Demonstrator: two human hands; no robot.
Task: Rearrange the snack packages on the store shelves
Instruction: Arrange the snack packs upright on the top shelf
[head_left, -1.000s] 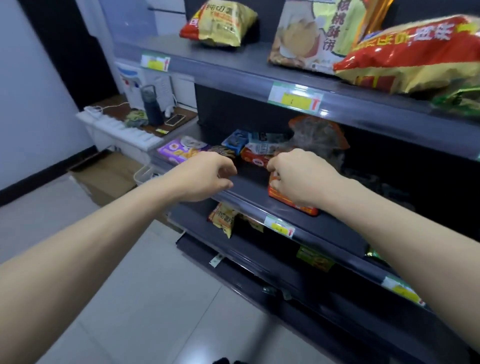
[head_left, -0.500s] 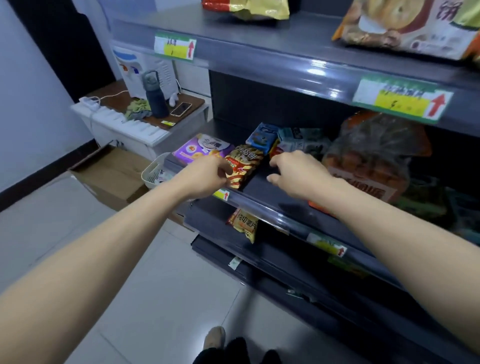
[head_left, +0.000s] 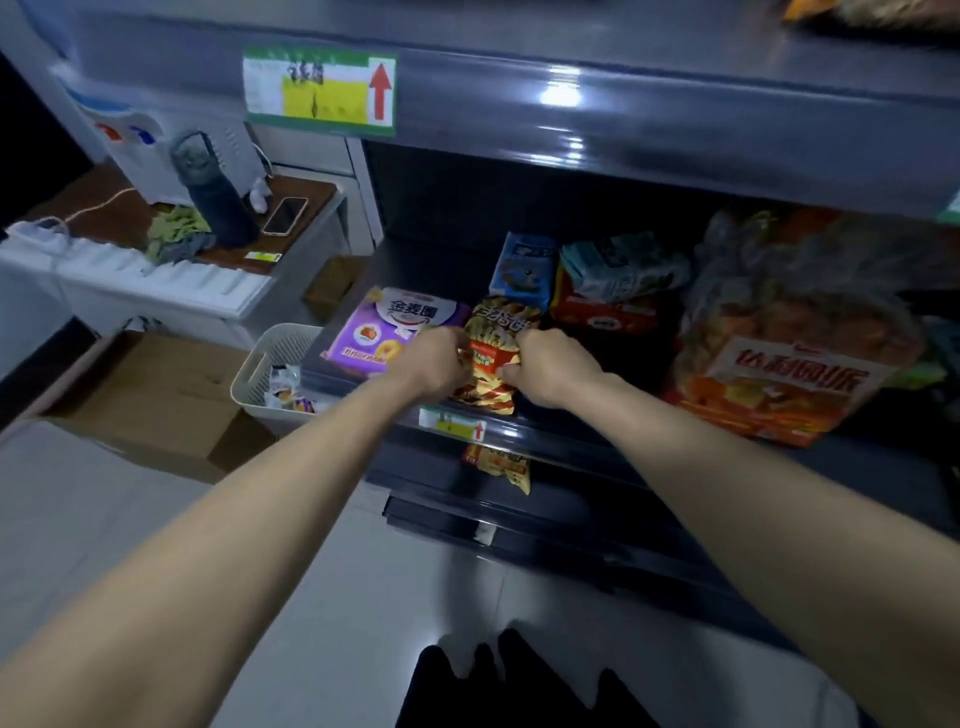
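Observation:
A small red-and-yellow fries snack bag (head_left: 492, 345) lies on the middle shelf (head_left: 597, 436) near its front edge. My left hand (head_left: 434, 358) grips the bag's left side and my right hand (head_left: 550, 366) grips its right side. A purple snack package (head_left: 382, 330) lies just left of it. Behind it stand a blue carton (head_left: 522, 267) and a red box (head_left: 602, 314) with a pale teal pack (head_left: 621, 270) on top. A big orange bag (head_left: 784, 353) fills the shelf to the right.
The upper shelf (head_left: 571, 98) overhangs close above. A yellow snack bag (head_left: 501, 465) sits on the shelf below. A white basket (head_left: 275, 364) and a cardboard box (head_left: 150, 395) stand on the floor at left, beside a side table (head_left: 171, 244) with a bottle and a phone.
The view dropped and moved closer to the middle shelf. Both hands closed in from either side and took hold of the fries snack bag, which they were only near before.

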